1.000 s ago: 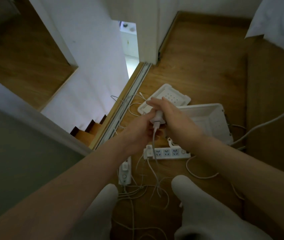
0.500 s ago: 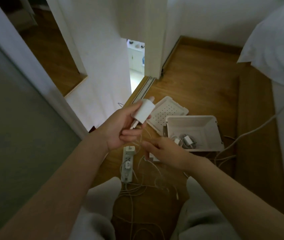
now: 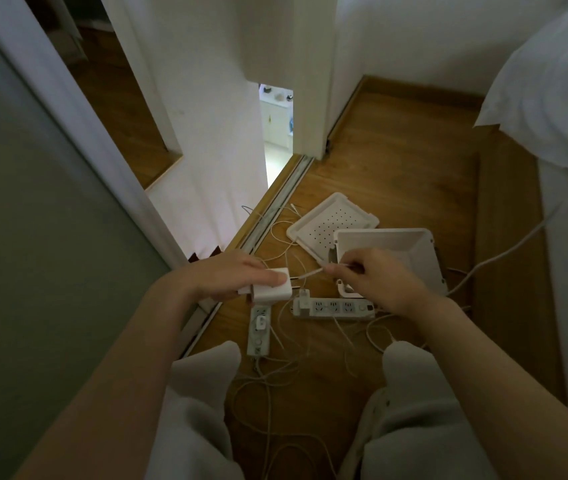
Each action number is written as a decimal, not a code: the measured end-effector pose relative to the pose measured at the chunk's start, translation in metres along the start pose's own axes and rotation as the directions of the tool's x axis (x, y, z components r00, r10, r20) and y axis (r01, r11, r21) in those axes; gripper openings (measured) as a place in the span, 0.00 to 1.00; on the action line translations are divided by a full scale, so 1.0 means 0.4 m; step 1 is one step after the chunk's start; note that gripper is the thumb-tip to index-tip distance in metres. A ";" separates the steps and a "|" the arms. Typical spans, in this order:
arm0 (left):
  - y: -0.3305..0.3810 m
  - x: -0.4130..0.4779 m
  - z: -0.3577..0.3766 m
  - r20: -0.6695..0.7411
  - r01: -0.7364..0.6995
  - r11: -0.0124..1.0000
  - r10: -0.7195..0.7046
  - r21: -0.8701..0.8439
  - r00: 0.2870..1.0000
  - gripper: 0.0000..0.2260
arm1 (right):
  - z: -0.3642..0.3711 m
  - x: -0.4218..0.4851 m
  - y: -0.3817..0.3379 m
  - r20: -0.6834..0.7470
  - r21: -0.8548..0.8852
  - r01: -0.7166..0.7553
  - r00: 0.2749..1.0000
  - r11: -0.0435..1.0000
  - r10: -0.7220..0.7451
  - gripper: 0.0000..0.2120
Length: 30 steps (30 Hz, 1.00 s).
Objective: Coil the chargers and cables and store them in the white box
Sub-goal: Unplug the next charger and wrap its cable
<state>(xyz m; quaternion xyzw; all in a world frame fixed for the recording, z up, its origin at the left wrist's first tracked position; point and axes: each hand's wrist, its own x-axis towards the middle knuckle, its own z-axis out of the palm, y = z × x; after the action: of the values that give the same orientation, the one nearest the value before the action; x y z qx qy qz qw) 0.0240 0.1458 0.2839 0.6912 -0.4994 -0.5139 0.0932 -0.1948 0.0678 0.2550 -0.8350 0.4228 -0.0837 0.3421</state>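
— How many power strips?
— Two on the floor [image 3: 397, 174]: a crosswise strip [image 3: 333, 308] and a lengthwise strip [image 3: 258, 332]. One white box [image 3: 414, 251], one lid [image 3: 331, 220] touching it.
— The hands?
— The left hand [image 3: 227, 278] has its grip around one charger [image 3: 272, 289]; the right hand [image 3: 376, 278] has its grip pinching one cable [image 3: 310, 273], above the box's near edge.

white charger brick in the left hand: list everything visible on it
The white charger is a squarish block with rounded edges that looks like smooth plastic. The left hand grips it above the floor, thumb laid across its top face, over a power strip. A thin white cable leaves its right side toward the right hand, which pinches it. Whether it has prongs cannot be made out.
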 end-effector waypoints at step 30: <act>0.011 0.096 0.051 -0.528 -0.217 0.945 0.058 -0.244 0.847 0.12 | 0.088 -0.019 -0.115 -0.089 0.135 0.113 0.991 0.984 -0.101 0.13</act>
<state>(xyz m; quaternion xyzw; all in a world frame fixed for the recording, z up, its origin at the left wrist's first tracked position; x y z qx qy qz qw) 0.0042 0.1213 0.2536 0.7434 -0.4226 -0.3712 0.3619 -0.1547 0.1101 0.2592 -0.8263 0.3841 -0.1657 0.3771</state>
